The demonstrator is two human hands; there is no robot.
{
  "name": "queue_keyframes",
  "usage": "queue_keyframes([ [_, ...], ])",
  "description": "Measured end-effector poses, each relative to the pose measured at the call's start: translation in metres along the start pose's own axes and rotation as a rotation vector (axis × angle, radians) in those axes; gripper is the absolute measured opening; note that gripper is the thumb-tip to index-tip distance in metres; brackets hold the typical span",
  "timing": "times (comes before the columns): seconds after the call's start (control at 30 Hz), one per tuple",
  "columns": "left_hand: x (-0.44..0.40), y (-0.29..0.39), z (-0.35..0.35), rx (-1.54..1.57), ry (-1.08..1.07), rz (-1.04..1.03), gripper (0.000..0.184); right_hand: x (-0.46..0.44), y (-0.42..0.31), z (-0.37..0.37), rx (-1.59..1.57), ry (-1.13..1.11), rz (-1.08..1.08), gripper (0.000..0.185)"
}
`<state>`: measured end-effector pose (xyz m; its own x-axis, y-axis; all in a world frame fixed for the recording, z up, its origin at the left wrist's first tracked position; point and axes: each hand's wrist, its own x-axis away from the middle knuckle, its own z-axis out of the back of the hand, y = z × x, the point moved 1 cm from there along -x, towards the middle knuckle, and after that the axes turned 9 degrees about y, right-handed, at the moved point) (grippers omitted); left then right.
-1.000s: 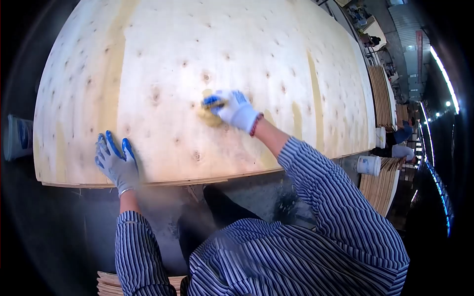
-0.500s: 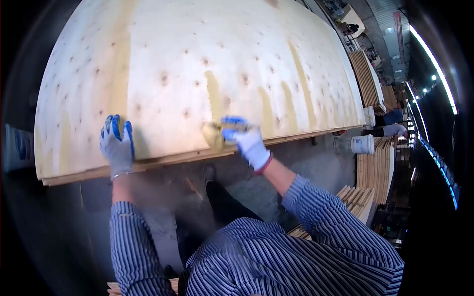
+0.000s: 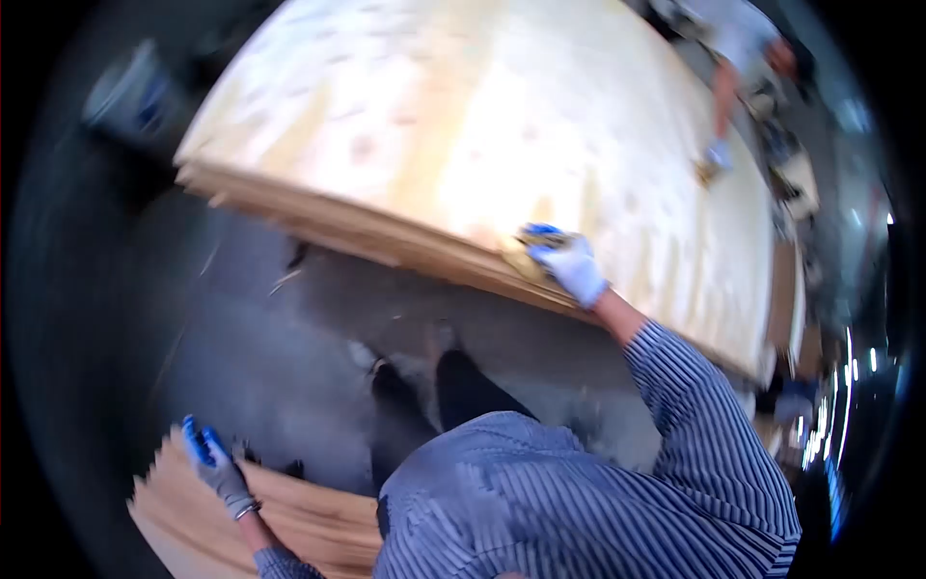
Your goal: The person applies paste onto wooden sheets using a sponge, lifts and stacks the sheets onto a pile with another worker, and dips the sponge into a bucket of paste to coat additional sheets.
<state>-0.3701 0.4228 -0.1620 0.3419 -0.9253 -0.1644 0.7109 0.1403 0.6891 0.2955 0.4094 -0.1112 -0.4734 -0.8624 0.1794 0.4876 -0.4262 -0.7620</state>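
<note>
The left hand (image 3: 220, 475) has left the plywood stack (image 3: 540, 116) for the lower boards (image 3: 313, 511) at near left.
Its fingers reach out, loosely open and empty; contact with the boards is unclear. The right hand (image 3: 576, 271) stays closed around a yellow pad (image 3: 522, 259) at the stack's near edge. A co-worker (image 3: 738, 34) now shows at far right.

Single head-worn view, forward and steeply down

The right hand (image 3: 576, 270) holds a yellowish pad (image 3: 521, 261) in its fingers (image 3: 543, 231) at the plywood edge (image 3: 424, 248).
</note>
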Motion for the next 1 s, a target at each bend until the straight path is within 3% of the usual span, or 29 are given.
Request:
queue_keyframes([
  [0.03,0.021,0.001,0.018,-0.068,0.015,0.047,0.037,0.003,0.006,-0.016,-0.396,-0.119,-0.206,0.042],
  [0.07,0.045,0.019,0.03,-0.142,0.043,0.104,0.038,0.016,0.001,-0.031,-0.524,-0.213,-0.476,0.054],
  [0.1,0.071,0.029,0.044,-0.127,0.117,0.158,0.039,0.028,-0.004,-0.051,-0.656,-0.333,-0.511,0.057],
  [0.13,0.095,0.037,0.054,-0.115,0.199,0.206,0.04,0.03,0.006,-0.071,-0.239,-0.487,0.259,0.055],
  [0.17,0.121,0.039,0.063,-0.248,0.258,0.188,0.038,0.035,-0.01,-0.094,-0.739,-0.508,-0.544,0.054],
  [0.2,0.143,0.041,0.071,-0.378,0.302,0.174,0.037,0.035,-0.022,-0.121,-0.783,-0.631,-0.586,0.051],
  [0.23,0.168,0.106,0.082,-0.432,0.323,0.167,0.036,0.031,-0.05,-0.086,-0.806,-0.69,-0.617,0.049],
  [0.3,0.205,0.148,0.122,-0.521,0.396,0.207,0.036,0.036,-0.107,-0.097,-0.813,-0.824,-0.651,0.045],
  [0.4,0.265,0.203,0.143,-0.55,0.501,0.326,0.034,0.026,-0.165,-0.093,-0.749,-0.967,-0.583,0.042],
  [0.47,0.316,0.222,0.131,-0.353,0.734,0.524,0.035,0.019,-0.189,-0.102,-0.739,-1.112,-0.492,0.042],
  [0.5,0.339,0.223,0.137,-0.477,0.692,0.558,0.035,0.024,-0.206,-0.106,-0.729,-1.144,-0.478,0.042],
  [0.67,0.46,0.268,0.14,-0.548,0.909,0.798,0.037,0.078,-0.271,-0.104,-0.614,-1.365,-0.375,0.043],
  [0.77,0.508,0.307,0.185,-0.667,0.918,0.974,0.039,0.123,-0.337,-0.127,-0.421,-1.456,-0.358,0.036],
  [0.97,0.594,0.268,0.112,-0.758,1.018,1.252,0.042,0.213,-0.44,-0.295,-0.326,-1.657,-0.086,0.025],
  [1.0,0.593,0.267,0.108,-0.88,0.919,1.302,0.043,0.226,-0.458,-0.328,-0.314,-1.701,-0.046,0.024],
])
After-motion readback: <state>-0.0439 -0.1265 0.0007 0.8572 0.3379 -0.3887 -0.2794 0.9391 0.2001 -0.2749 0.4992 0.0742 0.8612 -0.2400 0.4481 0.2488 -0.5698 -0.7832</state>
